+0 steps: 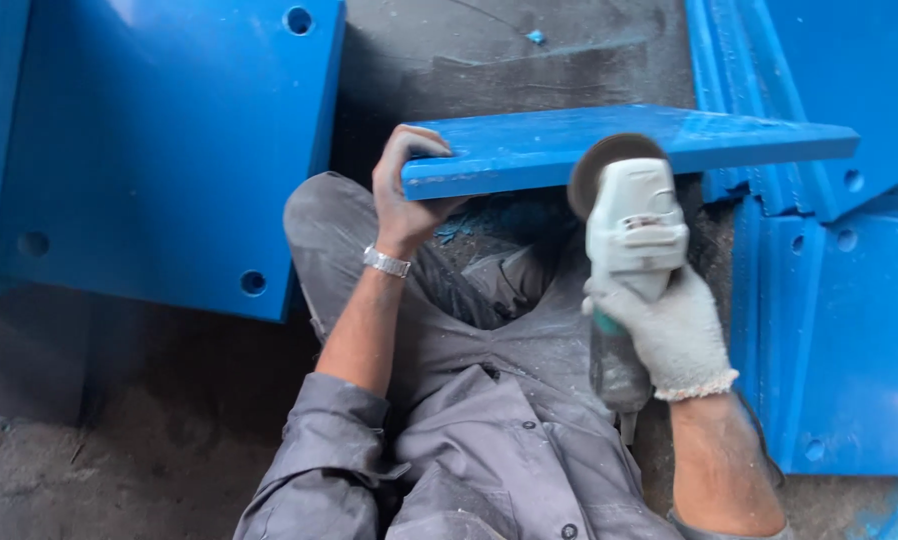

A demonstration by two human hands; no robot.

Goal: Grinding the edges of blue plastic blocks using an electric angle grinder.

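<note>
1. We look down at our own lap as we sit on a dusty workshop floor (119,440), in grey work clothes.
2. Our left hand (404,190), bare and with a metal wristwatch (386,262) on the wrist, is clamped on the left end of a blue plastic plate (609,145), fingers curled over its top and thumb beneath. The plate lies roughly level above our knees, its near edge facing us.
3. Our right hand (669,325), in a white knitted glove, is wrapped tight around the body of a pale grey angle grinder (629,250). The two hands are well apart.
4. The grinder's disc (609,160) touches the plate's near edge, about midway along it.
5. To do this well, we judge the plate must be held firm, the disc kept at a steady shallow angle and drawn evenly along the edge, with the bare fingers kept away from it.
6. Blue shavings (469,225) lie under the plate.
7. A large blue panel with round holes (159,150) lies to the left, and stacked blue panels (839,330) to the right, on grey concrete coated in dust.
</note>
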